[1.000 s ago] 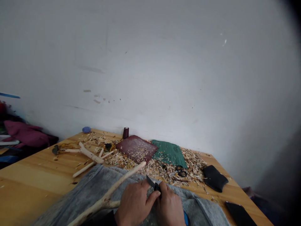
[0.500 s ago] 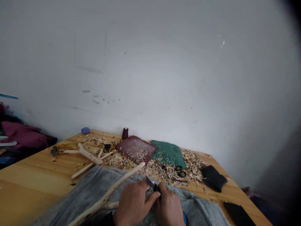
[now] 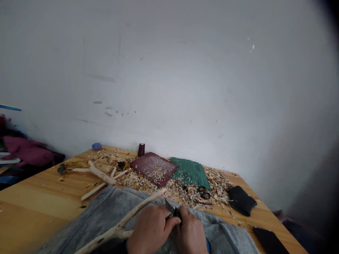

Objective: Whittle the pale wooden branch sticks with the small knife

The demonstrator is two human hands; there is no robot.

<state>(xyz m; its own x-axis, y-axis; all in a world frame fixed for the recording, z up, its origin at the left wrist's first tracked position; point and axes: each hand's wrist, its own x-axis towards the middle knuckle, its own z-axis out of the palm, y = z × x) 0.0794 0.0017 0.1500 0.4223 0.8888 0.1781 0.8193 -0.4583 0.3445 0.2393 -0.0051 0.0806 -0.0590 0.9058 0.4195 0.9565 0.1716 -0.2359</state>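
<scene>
My left hand (image 3: 150, 227) is closed around one arm of a peeled forked branch (image 3: 116, 231), which lies across a grey cloth (image 3: 91, 211) at the front of the table. The other arm of the fork slants up to the right beyond my wrist. In my closed right hand (image 3: 191, 231) is a knife (image 3: 171, 207) with a dark handle, its blade pointing up and left. My left thumb presses against the knife near the handle. The wood right under the blade is mostly hidden by my fingers.
Wood shavings (image 3: 219, 183) cover the wooden table (image 3: 34, 208) around a maroon sheet (image 3: 153, 167), a green cloth (image 3: 189, 173) and scissors (image 3: 203, 194). Peeled sticks (image 3: 97, 174) lie left. A thread spool (image 3: 141, 149) stands by the wall. A black pad (image 3: 241, 200) and phone (image 3: 270, 240) lie right.
The free arm of the branch has dipped slightly, its tip moving down and right. Both hands keep their grips, and the knife has barely shifted.
</scene>
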